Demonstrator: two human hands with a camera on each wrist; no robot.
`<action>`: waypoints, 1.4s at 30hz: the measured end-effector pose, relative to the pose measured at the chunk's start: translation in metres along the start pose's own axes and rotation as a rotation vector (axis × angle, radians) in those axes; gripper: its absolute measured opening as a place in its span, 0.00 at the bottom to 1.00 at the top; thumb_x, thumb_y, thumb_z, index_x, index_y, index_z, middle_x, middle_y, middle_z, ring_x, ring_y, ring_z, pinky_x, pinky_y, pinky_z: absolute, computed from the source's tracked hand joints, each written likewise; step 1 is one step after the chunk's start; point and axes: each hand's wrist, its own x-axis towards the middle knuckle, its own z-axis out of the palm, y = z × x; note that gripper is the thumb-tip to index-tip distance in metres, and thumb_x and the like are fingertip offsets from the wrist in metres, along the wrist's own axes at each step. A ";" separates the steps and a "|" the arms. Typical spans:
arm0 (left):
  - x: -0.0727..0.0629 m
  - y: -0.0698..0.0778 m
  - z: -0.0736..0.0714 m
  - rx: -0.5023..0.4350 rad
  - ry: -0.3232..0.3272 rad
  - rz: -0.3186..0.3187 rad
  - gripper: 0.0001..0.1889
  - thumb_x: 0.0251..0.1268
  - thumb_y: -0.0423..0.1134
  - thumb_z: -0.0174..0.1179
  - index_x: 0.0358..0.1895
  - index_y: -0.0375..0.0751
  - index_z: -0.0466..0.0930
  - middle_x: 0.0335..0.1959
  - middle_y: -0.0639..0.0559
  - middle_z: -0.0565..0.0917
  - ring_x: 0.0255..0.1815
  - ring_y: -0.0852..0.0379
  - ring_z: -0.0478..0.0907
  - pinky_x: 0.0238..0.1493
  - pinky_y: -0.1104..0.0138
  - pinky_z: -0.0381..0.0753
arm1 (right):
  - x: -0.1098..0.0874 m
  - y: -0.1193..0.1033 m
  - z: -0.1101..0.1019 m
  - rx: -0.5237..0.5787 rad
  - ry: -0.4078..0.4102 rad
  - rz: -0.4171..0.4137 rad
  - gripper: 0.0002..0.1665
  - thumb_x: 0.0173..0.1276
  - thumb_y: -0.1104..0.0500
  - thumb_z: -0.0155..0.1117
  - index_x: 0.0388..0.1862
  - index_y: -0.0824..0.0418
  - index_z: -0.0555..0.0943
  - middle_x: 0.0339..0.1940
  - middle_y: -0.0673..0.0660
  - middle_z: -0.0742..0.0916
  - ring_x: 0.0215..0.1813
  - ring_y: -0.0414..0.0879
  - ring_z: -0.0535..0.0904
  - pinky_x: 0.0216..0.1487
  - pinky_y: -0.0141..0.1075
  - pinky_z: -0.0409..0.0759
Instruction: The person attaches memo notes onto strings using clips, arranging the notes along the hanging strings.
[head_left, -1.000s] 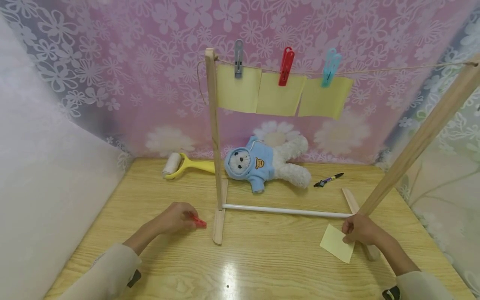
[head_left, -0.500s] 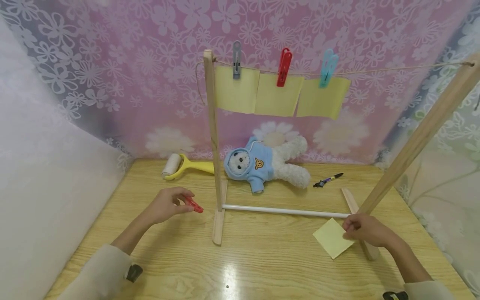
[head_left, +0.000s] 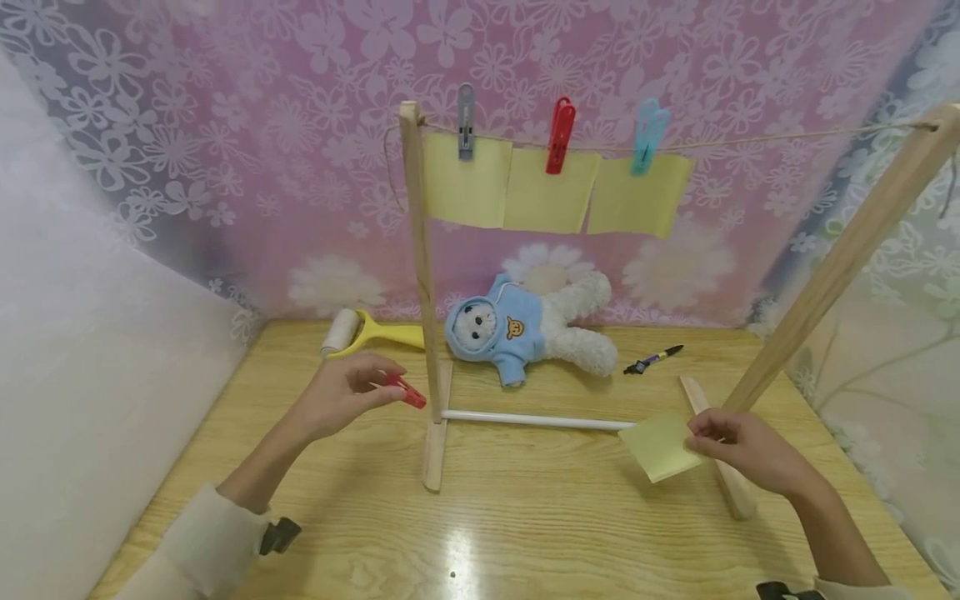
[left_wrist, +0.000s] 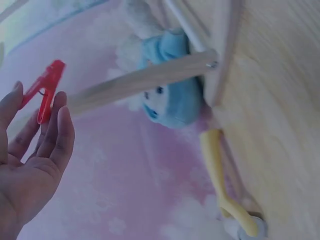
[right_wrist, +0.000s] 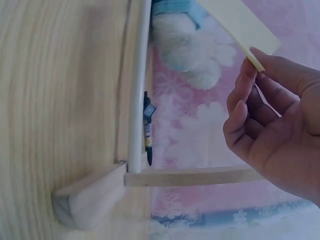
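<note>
Between thumb and fingertips my left hand [head_left: 341,398] pinches a red clothespin [head_left: 407,390], just left of the rack's left post [head_left: 422,275]. In the left wrist view the clothespin [left_wrist: 49,90] has its handles between thumb and fingers. My right hand [head_left: 750,450] pinches a yellow square of paper [head_left: 660,447] by its right corner, raised in front of the white crossbar [head_left: 540,419]. Above, a string [head_left: 795,137] carries several yellow papers, held by a grey clothespin [head_left: 466,122], a red clothespin [head_left: 560,135] and a light blue clothespin [head_left: 649,136].
Behind the rack a white plush toy [head_left: 517,325] in a blue hoodie lies on the wooden table [head_left: 555,517]. A yellow-handled lint roller [head_left: 367,332] lies at the back left, a pen [head_left: 654,359] at the back right. The right post [head_left: 840,258] slants up beside my right hand.
My left hand has risen off the table area with the red clothespin and moved slightly right. My right hand has lifted the yellow paper and turned it, bringing it over the crossbar's right end.
</note>
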 end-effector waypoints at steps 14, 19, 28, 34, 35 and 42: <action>0.030 0.090 0.007 -0.167 0.025 0.127 0.21 0.49 0.34 0.72 0.49 0.37 0.81 0.45 0.43 0.84 0.39 0.60 0.85 0.41 0.67 0.84 | 0.007 -0.025 -0.001 0.125 0.309 0.076 0.14 0.71 0.57 0.57 0.49 0.66 0.76 0.36 0.37 0.83 0.37 0.32 0.79 0.35 0.27 0.79; 0.043 0.135 0.009 -0.100 0.011 0.236 0.17 0.47 0.35 0.73 0.44 0.40 0.83 0.39 0.50 0.87 0.37 0.61 0.85 0.48 0.68 0.79 | 0.013 -0.029 -0.001 0.422 0.470 -0.030 0.08 0.67 0.66 0.59 0.44 0.62 0.80 0.33 0.40 0.85 0.34 0.34 0.80 0.36 0.24 0.78; 0.081 0.217 0.024 0.024 -0.038 0.446 0.17 0.52 0.40 0.71 0.46 0.40 0.81 0.35 0.53 0.86 0.33 0.66 0.82 0.36 0.70 0.80 | 0.027 -0.050 -0.013 0.801 0.678 -0.258 0.12 0.64 0.77 0.56 0.39 0.65 0.81 0.32 0.48 0.85 0.34 0.38 0.78 0.35 0.25 0.77; 0.110 0.267 0.049 0.030 -0.061 0.595 0.16 0.56 0.41 0.68 0.45 0.38 0.80 0.34 0.53 0.84 0.31 0.69 0.79 0.39 0.77 0.77 | 0.040 -0.070 -0.028 0.986 0.770 -0.455 0.14 0.61 0.83 0.51 0.36 0.71 0.80 0.28 0.55 0.85 0.31 0.43 0.78 0.34 0.28 0.78; 0.114 0.276 0.054 0.052 -0.077 0.612 0.16 0.57 0.42 0.68 0.45 0.38 0.79 0.34 0.54 0.84 0.31 0.69 0.79 0.40 0.79 0.76 | 0.042 -0.073 -0.032 1.006 0.783 -0.468 0.14 0.61 0.83 0.51 0.36 0.72 0.80 0.28 0.56 0.85 0.31 0.43 0.78 0.34 0.28 0.78; 0.169 0.323 0.074 0.270 -0.138 0.580 0.18 0.55 0.54 0.66 0.41 0.48 0.75 0.31 0.61 0.80 0.34 0.70 0.75 0.42 0.82 0.70 | 0.062 -0.092 -0.049 1.194 0.790 -0.603 0.11 0.60 0.84 0.51 0.35 0.79 0.79 0.26 0.62 0.85 0.29 0.48 0.80 0.32 0.32 0.81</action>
